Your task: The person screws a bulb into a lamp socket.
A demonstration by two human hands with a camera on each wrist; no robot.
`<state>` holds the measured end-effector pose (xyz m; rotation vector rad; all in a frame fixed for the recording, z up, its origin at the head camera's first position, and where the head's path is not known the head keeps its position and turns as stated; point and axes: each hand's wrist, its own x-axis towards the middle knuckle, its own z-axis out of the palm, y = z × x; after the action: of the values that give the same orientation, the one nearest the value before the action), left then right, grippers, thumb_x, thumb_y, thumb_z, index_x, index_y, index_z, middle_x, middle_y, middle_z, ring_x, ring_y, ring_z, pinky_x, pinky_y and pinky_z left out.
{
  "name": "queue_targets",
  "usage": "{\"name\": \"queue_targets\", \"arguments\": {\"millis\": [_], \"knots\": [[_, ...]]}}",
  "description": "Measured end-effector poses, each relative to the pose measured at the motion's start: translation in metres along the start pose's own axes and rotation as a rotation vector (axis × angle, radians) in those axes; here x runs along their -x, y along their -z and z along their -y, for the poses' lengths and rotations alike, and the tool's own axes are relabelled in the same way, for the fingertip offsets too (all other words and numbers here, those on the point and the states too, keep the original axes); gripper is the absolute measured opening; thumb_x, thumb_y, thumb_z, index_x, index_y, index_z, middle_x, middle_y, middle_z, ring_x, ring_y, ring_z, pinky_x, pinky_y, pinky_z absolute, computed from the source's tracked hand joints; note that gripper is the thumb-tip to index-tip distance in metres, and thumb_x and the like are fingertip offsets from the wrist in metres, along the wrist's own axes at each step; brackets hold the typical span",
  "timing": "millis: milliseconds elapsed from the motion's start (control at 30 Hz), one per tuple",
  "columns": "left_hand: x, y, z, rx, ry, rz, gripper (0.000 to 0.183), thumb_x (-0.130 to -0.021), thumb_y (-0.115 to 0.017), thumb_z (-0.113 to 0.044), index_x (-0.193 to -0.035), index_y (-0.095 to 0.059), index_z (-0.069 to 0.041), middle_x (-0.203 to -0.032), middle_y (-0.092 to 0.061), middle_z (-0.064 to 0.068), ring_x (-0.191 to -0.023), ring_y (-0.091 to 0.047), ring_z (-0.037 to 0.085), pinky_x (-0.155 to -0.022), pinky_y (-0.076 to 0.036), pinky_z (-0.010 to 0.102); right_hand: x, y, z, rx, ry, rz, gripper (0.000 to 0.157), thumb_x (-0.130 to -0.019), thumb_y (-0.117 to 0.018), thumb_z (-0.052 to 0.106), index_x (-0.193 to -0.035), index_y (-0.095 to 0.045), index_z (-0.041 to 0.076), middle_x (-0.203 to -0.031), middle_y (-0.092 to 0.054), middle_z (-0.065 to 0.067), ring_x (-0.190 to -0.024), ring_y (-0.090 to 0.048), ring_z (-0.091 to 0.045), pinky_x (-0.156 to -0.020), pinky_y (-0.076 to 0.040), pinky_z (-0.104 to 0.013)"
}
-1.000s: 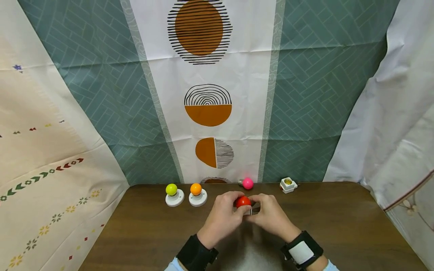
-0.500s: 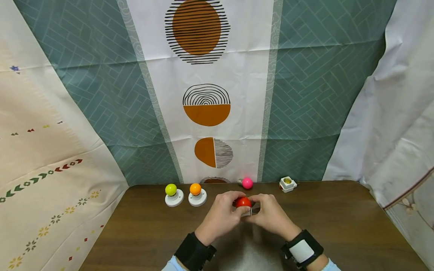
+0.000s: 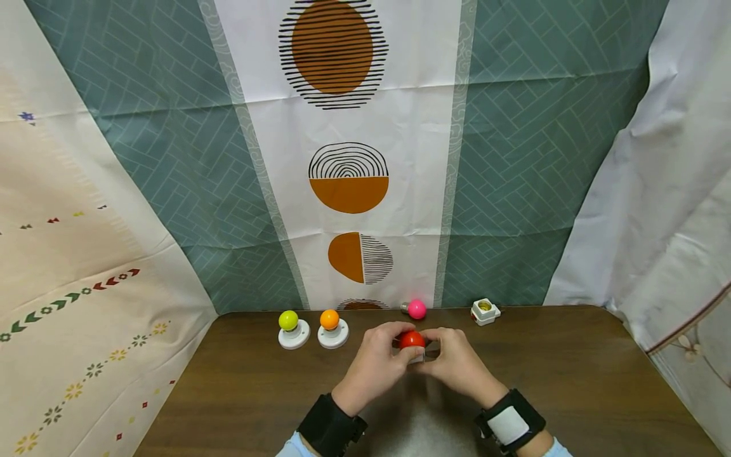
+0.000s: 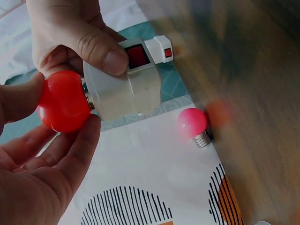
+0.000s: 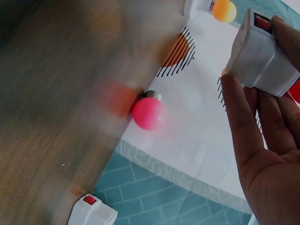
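Note:
My left hand (image 3: 374, 358) pinches a red light bulb (image 4: 64, 102) between thumb and fingers. The right hand (image 3: 457, 362) grips a white lamp socket (image 4: 110, 93) that has a red rocker switch (image 4: 138, 56) on its side. Bulb and socket are held end to end above the table. A little of the bulb's metal screw base (image 4: 87, 96) shows at the socket's mouth; how deep it sits is hidden. Seen from the right wrist, the socket (image 5: 258, 58) lies between thumb and fingers, with only a sliver of the bulb at the edge.
A pink bulb (image 3: 417, 309) lies at the back of the wooden table (image 3: 228, 393), beyond the hands. Back right is another white socket (image 3: 485, 312) with an open mouth. Back left, a lime bulb (image 3: 288, 320) and an orange bulb (image 3: 329, 318) stand in round white bases.
The red bulb has shifted very slightly to the right between the hands. Both hands stay in nearly the same place and keep their holds.

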<state>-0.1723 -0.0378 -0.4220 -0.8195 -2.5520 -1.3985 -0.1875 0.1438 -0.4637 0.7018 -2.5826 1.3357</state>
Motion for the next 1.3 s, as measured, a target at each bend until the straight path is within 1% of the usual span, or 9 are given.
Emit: {"name": "queue_targets", "arguments": {"millis": [200,333,467,600,733,867,1000,1133,1300], "knots": [[-0.003,0.002,0.002,0.043,-0.002,0.014,0.049,-0.079,-0.074,-0.030,-0.122,-0.057,-0.014,-0.109,-0.059,-0.006,-0.092,-0.055,0.005,-0.078,-0.047,0.022,0.001,0.003,0.000,-0.055,-0.023,-0.008,0.039,-0.068,-0.082,0.030,-0.102,-0.067,0.021,-0.095,-0.063,0.014,-0.085,-0.059,-0.009,-0.075,-0.051,-0.034],[-0.003,0.005,0.006,0.045,-0.005,0.025,0.060,-0.074,-0.076,-0.035,-0.127,-0.053,-0.017,-0.116,-0.056,-0.007,-0.096,-0.054,0.004,-0.082,-0.045,0.022,0.001,0.006,0.000,-0.070,-0.026,-0.013,0.038,-0.069,-0.081,0.029,-0.103,-0.067,0.018,-0.096,-0.064,0.011,-0.086,-0.059,-0.011,-0.075,-0.051,-0.034],[-0.001,0.005,0.013,0.041,0.015,0.014,0.065,-0.072,-0.078,-0.034,-0.129,-0.052,-0.015,-0.120,-0.054,-0.006,-0.100,-0.055,0.011,-0.083,-0.046,0.025,0.002,0.008,0.000,-0.073,-0.049,-0.014,0.041,-0.069,-0.081,0.034,-0.104,-0.067,0.018,-0.098,-0.063,0.010,-0.087,-0.059,-0.008,-0.075,-0.051,-0.034],[0.002,0.005,0.020,0.060,0.050,0.014,0.064,-0.073,-0.078,-0.030,-0.130,-0.052,-0.016,-0.122,-0.053,-0.007,-0.104,-0.055,0.016,-0.084,-0.046,0.029,0.003,0.009,0.002,-0.091,-0.069,-0.009,0.045,-0.068,-0.082,0.037,-0.106,-0.066,0.020,-0.099,-0.063,0.010,-0.087,-0.060,-0.007,-0.076,-0.051,-0.035],[0.004,0.004,0.025,0.073,0.067,0.041,0.061,-0.075,-0.077,-0.028,-0.129,-0.052,-0.018,-0.122,-0.054,-0.006,-0.104,-0.055,0.015,-0.084,-0.046,0.026,0.004,0.008,0.003,-0.104,-0.065,-0.011,0.042,-0.067,-0.082,0.030,-0.104,-0.066,0.020,-0.097,-0.063,0.010,-0.086,-0.060,-0.008,-0.076,-0.051,-0.036],[0.004,0.002,0.029,0.094,0.064,0.064,0.058,-0.077,-0.075,-0.027,-0.129,-0.053,-0.018,-0.121,-0.054,-0.008,-0.104,-0.055,0.012,-0.084,-0.045,0.026,0.004,0.008,0.004,-0.100,-0.066,-0.021,0.041,-0.067,-0.083,0.026,-0.104,-0.066,0.020,-0.097,-0.063,0.010,-0.087,-0.060,-0.008,-0.076,-0.051,-0.035],[0.003,-0.001,0.033,0.124,0.070,0.087,0.055,-0.078,-0.074,-0.028,-0.127,-0.053,-0.020,-0.117,-0.055,-0.011,-0.103,-0.053,0.006,-0.086,-0.046,0.033,0.004,0.008,0.006,-0.075,-0.075,-0.036,0.043,-0.065,-0.084,0.027,-0.104,-0.066,0.021,-0.097,-0.063,0.010,-0.087,-0.059,-0.007,-0.076,-0.050,-0.034],[0.002,-0.003,0.037,0.150,0.072,0.103,0.051,-0.078,-0.074,-0.029,-0.125,-0.055,-0.021,-0.113,-0.058,-0.012,-0.102,-0.054,0.005,-0.087,-0.046,0.039,0.004,0.008,0.007,-0.037,-0.079,-0.052,0.043,-0.064,-0.084,0.029,-0.102,-0.066,0.021,-0.096,-0.063,0.011,-0.087,-0.058,-0.010,-0.077,-0.050,-0.034],[0.002,-0.005,0.038,0.175,0.078,0.116,0.047,-0.077,-0.075,-0.028,-0.121,-0.058,-0.021,-0.109,-0.060,-0.011,-0.099,-0.056,0.005,-0.085,-0.047,0.035,0.004,0.008,0.008,-0.019,-0.075,-0.065,0.045,-0.063,-0.085,0.033,-0.103,-0.067,0.021,-0.096,-0.063,0.011,-0.087,-0.059,-0.009,-0.075,-0.051,-0.034]]}}
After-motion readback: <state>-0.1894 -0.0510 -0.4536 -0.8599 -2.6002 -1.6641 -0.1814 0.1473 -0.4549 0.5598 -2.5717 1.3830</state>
